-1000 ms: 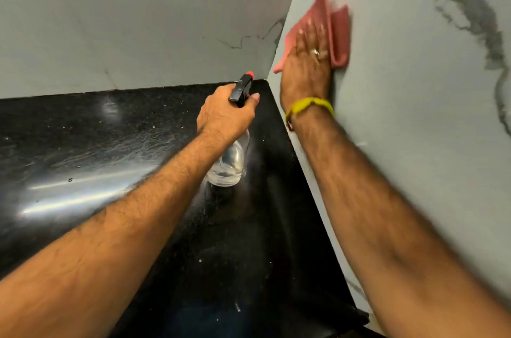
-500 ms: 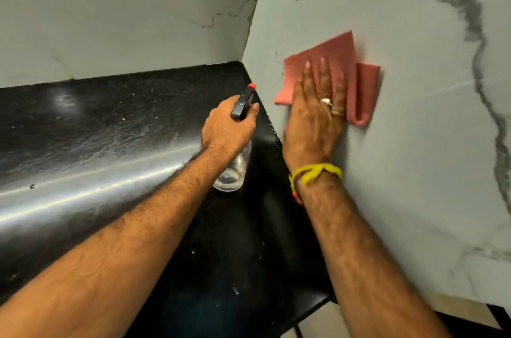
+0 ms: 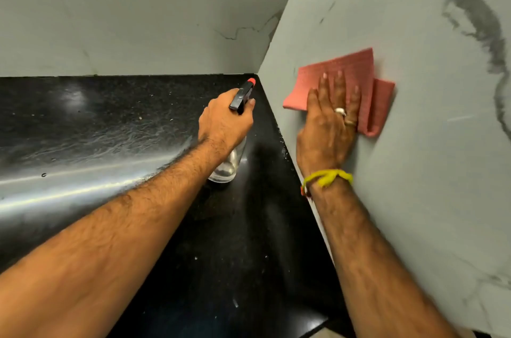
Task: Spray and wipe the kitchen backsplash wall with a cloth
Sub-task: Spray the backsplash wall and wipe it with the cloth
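Observation:
A pink cloth [image 3: 367, 69] lies flat against the marble backsplash wall [image 3: 428, 172] on the right. My right hand [image 3: 329, 127] presses it to the wall with straight fingers, rings on two of them and a yellow band at the wrist. My left hand [image 3: 224, 125] grips the neck of a clear spray bottle [image 3: 229, 166] with a black trigger head and an orange nozzle tip. The bottle's base is at the black countertop [image 3: 110, 130] near the corner, and whether it touches the counter is unclear.
The back wall [image 3: 138, 11] meets the right wall in a corner just beyond the bottle. The glossy counter shows smears and small specks. Its front edge ends at the bottom right, with floor below.
My right hand has carried the cloth down from high near the corner and then to the right along the wall. The left hand keeps hold of the bottle in the same spot.

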